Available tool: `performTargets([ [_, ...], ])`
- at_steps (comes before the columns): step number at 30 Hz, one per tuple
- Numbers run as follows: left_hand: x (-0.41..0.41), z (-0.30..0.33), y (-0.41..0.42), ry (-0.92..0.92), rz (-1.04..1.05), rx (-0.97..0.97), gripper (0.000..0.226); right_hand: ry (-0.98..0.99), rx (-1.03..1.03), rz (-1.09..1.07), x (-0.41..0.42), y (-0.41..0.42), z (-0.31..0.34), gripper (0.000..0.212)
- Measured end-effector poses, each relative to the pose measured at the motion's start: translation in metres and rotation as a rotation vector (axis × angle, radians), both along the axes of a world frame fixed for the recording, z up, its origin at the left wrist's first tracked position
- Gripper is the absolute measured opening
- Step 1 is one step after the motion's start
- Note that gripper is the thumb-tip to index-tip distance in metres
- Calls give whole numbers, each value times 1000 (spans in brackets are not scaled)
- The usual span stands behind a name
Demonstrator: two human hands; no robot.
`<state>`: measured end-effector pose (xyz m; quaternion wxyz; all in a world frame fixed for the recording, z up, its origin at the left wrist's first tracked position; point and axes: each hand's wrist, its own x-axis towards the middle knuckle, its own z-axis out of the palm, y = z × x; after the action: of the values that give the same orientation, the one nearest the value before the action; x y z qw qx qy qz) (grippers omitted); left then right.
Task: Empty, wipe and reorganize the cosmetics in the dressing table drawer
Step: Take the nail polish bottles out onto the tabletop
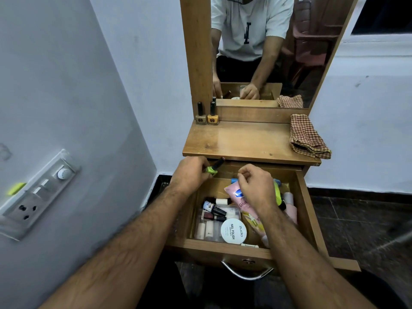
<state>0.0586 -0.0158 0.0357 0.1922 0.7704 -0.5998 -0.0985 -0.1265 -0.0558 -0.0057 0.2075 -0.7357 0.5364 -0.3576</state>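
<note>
Both forearms reach down over the open drawer (pixel 223 247). The left hand (pixel 191 172) hovers at the drawer's back left corner, fingers curled around a green nail polish bottle (pixel 213 168) whose black cap tilts toward the tabletop's (pixel 245 141) front edge. The right hand (pixel 256 186) hangs above the drawer's back right, fingers loosely bent, thumb and forefinger meeting; whether they pinch anything I cannot tell. Two polish bottles (pixel 207 114) stand at the tabletop's back left corner, a checked cloth (pixel 307 137) along its right edge, bare wood between.

Dim, soft light; wide-angle edge distortion
</note>
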Motion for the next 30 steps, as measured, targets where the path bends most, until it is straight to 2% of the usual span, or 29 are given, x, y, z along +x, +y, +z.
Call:
performTargets([
  [2,3,-2,2,64,39,-34,30,116,-20,121,6,3,0,7],
  [6,4,-7,6,161,74,-71,26,508,-40,396,20,10,-3,16],
  [9,4,-11,7,194,75,-76,25,731,-15,440,26,8,-10,16],
  [12,5,-13,7,210,87,-74,25,860,46,453,26,4,-13,29],
  [17,8,-15,8,224,98,-76,26,920,126,462,22,3,-13,32],
  [20,8,-15,9,229,97,-79,27,850,156,436,20,2,-13,30],
  [23,8,-16,10,265,106,-90,25,647,157,365,17,0,-11,15],
  [26,9,-16,12,307,118,-110,24,361,192,272,11,1,-6,8],
  [30,8,-17,13,346,136,-135,26,-160,352,219,4,3,-3,3],
])
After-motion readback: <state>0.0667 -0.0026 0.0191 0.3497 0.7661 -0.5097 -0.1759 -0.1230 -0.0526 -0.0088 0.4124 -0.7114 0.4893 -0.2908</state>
